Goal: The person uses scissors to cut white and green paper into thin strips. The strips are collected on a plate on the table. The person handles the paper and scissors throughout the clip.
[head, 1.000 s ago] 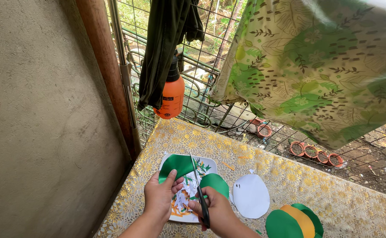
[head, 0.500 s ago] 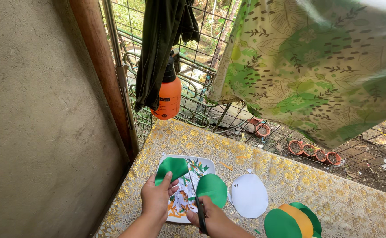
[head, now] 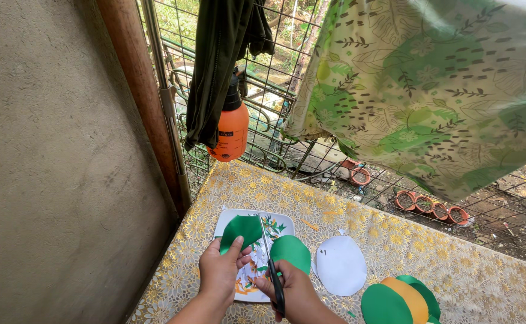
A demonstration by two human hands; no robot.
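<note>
Left hand: the left hand (head: 219, 271) is pinching a curved piece of dark green craft paper (head: 242, 230) between thumb and fingers, holding it up over the plate.
Plate: a white square plate with a leaf print (head: 282, 219) is lying on the yellow floral lace tablecloth (head: 359, 216) and is catching a litter of small white, green and orange paper scraps (head: 249, 271).
Scissors: black-handled scissors (head: 272, 267) are pointing away from the person, blades running up between the two green parts of the paper; whether the blades are parted or closed is too fine to tell.
Right hand: the right hand (head: 296, 294) is gripping the scissor handles, fingers curled through them.
Green paper, right part: a rounded green paper lobe (head: 291, 252) is sitting just right of the blades, above the right hand; it looks as if it is being cut free from the held piece.
Done so far: a white egg-shaped paper cutout (head: 341, 265) is lying flat just right of the plate, and further right a stack of rounded green and orange paper cutouts (head: 399, 300) is resting near the table edge, so several shapes seem finished.
Left to do: the green piece is looking only partly trimmed, its cut apparently unfinished.
</note>
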